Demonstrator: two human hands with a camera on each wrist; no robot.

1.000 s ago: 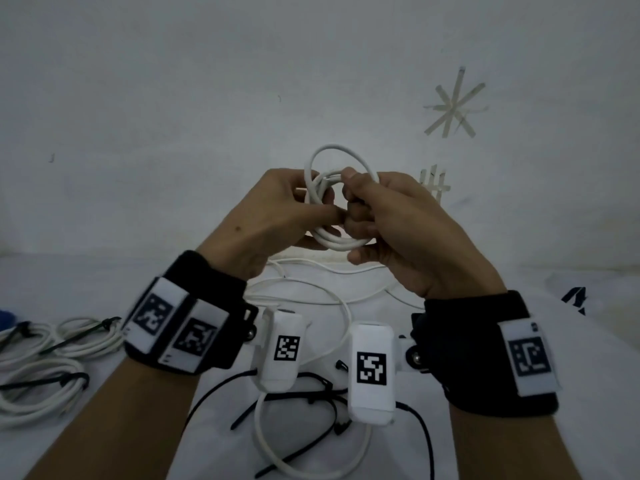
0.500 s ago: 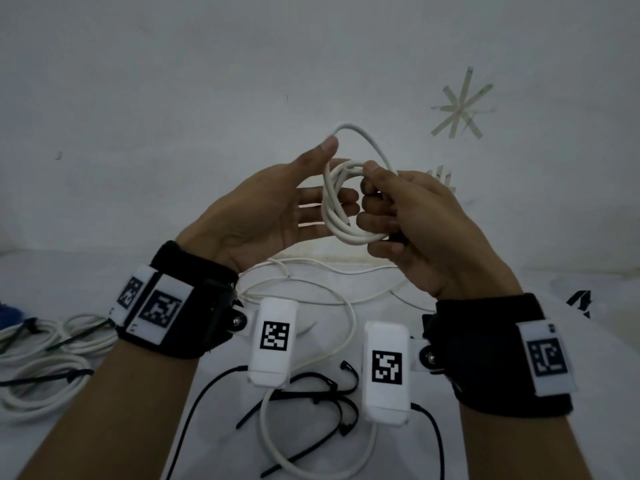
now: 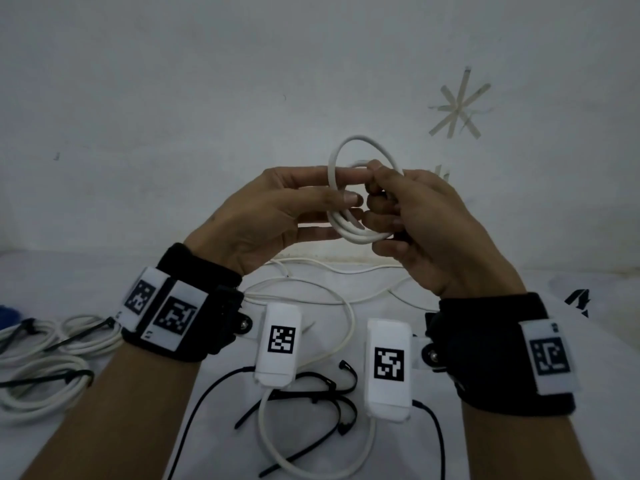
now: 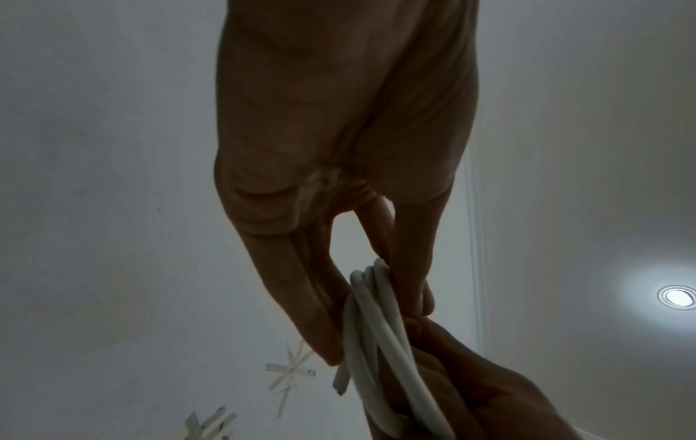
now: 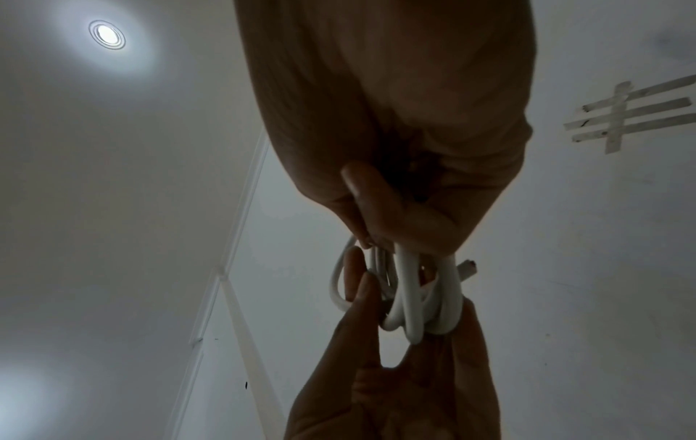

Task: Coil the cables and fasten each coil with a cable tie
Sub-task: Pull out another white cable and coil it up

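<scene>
Both hands are raised in front of the wall, holding a small white cable coil (image 3: 360, 237) between them. My right hand (image 3: 381, 202) grips the coil's right side with curled fingers. My left hand (image 3: 349, 188) has its fingers stretched out; its thumb and index finger pinch a strand on the coil's left side, under one wider loop (image 3: 363, 140) that stands up. The left wrist view shows the strands (image 4: 376, 342) running between thumb and fingers, with a cut cable end (image 4: 341, 384) sticking out. In the right wrist view the coil (image 5: 410, 297) hangs below my curled right fingers.
A loose white cable (image 3: 346, 306) snakes over the white table below the hands. Several black cable ties (image 3: 329, 393) lie near the front. Two tied white coils (image 3: 52, 341) (image 3: 45, 386) lie at the left edge. Tape marks (image 3: 457, 105) are on the wall.
One second ago both hands gripped the coil. Half a second ago my left hand opened with fingers spread. Now its thumb and index finger have closed on a strand again.
</scene>
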